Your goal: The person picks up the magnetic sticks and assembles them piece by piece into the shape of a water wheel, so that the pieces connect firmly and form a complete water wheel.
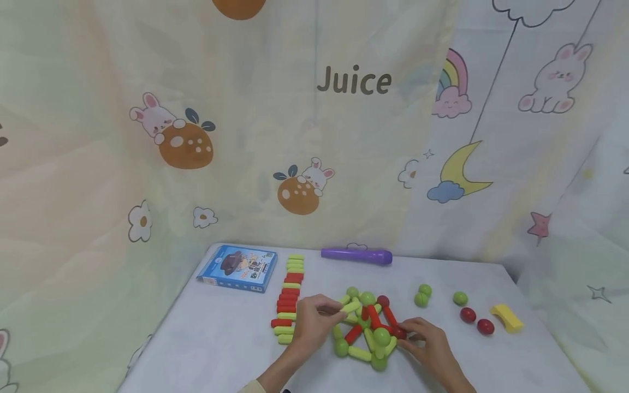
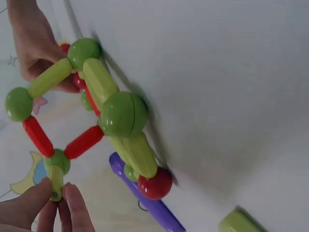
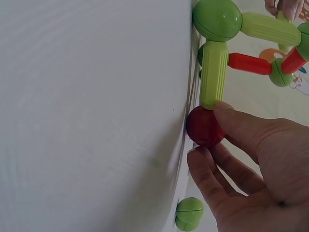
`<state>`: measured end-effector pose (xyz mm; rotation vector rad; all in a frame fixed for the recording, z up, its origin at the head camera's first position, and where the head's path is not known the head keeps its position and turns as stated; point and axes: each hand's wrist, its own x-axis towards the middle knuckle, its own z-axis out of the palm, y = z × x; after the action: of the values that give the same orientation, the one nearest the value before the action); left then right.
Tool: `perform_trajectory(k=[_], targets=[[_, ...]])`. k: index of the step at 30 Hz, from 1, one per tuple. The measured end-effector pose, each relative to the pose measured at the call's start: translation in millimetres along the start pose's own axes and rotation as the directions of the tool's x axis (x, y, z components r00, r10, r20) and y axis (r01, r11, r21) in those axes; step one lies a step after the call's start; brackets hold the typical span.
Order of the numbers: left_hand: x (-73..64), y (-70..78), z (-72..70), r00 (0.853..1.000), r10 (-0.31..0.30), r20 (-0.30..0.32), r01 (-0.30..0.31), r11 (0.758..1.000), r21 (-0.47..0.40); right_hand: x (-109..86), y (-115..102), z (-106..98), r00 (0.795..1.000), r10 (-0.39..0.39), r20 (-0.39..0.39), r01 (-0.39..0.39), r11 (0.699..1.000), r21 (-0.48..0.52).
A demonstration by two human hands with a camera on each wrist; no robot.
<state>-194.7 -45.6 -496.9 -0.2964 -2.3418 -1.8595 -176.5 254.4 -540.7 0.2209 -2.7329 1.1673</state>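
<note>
A structure of magnetic rods and balls, in green, yellow-green and red, stands on the white table (image 1: 211, 338). My left hand (image 1: 314, 325) pinches a yellow-green rod (image 1: 351, 307) between thumb and fingers. In the left wrist view, the far end of that rod (image 2: 56, 176) meets a green ball (image 2: 60, 162), where two red rods also join. My right hand (image 1: 432, 349) holds a dark red ball (image 3: 205, 126) at the structure's right base corner. Another yellow-green rod (image 3: 214, 75) runs from this ball to a green ball (image 3: 217, 19).
Loose red and yellow-green rods (image 1: 287, 300) form a column left of the structure. Behind them lie a blue box (image 1: 241, 267) and a purple microphone-shaped piece (image 1: 356, 256). To the right are loose green balls (image 1: 421, 299), red balls (image 1: 485, 327) and a yellow block (image 1: 507, 318).
</note>
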Motion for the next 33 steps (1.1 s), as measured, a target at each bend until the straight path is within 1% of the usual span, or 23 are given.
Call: perform_trajectory(k=[3,7,10,12,18,21,23,25,27,29,31,33], targets=[[1.3,-0.4,7.5,1.0,0.009,0.001,-0.009,1.0,-0.017,-0.7,-1.0,-0.1,1.0,-0.015,-0.001,0.015,1.0,-0.009],[1.4,0.1,11.4,0.999,0.031,-0.006,-0.031,0.999,-0.023,-0.7,-2.8,0.6,1.0,0.03,0.01,-0.03,0.999,-0.021],[0.6,1.4,12.5,0.999,0.046,0.001,-0.046,0.999,-0.024,-0.2,-3.4,0.5,0.998,0.06,0.016,-0.059,0.998,-0.03],[0.0,1.9,13.1,0.999,0.052,0.006,-0.052,0.998,-0.028,0.0,-3.4,0.0,0.998,0.065,0.02,-0.064,0.997,-0.034],[0.8,1.8,14.5,0.999,0.051,0.014,-0.05,0.998,-0.023,-0.5,-2.5,-0.9,0.998,0.061,0.022,-0.061,0.998,-0.03],[-0.9,2.2,10.9,0.999,0.039,0.036,-0.038,0.999,-0.038,-0.1,-2.1,-0.2,0.999,0.048,0.019,-0.048,0.999,-0.021],[-2.8,2.9,3.9,0.998,0.022,0.065,-0.019,0.999,-0.037,0.1,-1.4,0.5,0.999,0.041,0.014,-0.04,0.999,-0.016],[-5.4,2.8,-8.9,0.995,-0.008,0.1,0.011,1.0,-0.02,0.5,-1.1,1.1,0.999,0.032,0.011,-0.032,0.999,-0.009],[-9.3,0.7,-27.8,0.992,-0.04,0.121,0.037,0.999,0.032,0.6,-0.9,1.5,1.0,0.028,0.014,-0.028,1.0,-0.007],[-14.8,-4.4,-50.6,0.99,-0.072,0.123,0.059,0.993,0.106,0.6,-1.3,1.5,1.0,0.026,0.015,-0.026,1.0,-0.006],[-21.2,-12.6,-73.0,0.989,-0.099,0.111,0.077,0.979,0.187,0.2,-1.9,0.9,1.0,0.027,0.015,-0.027,1.0,-0.009],[-28.2,-23.2,-92.2,0.987,-0.128,0.096,0.1,0.961,0.257,-0.6,-2.5,0.0,0.999,0.034,0.013,-0.033,0.999,-0.011]])
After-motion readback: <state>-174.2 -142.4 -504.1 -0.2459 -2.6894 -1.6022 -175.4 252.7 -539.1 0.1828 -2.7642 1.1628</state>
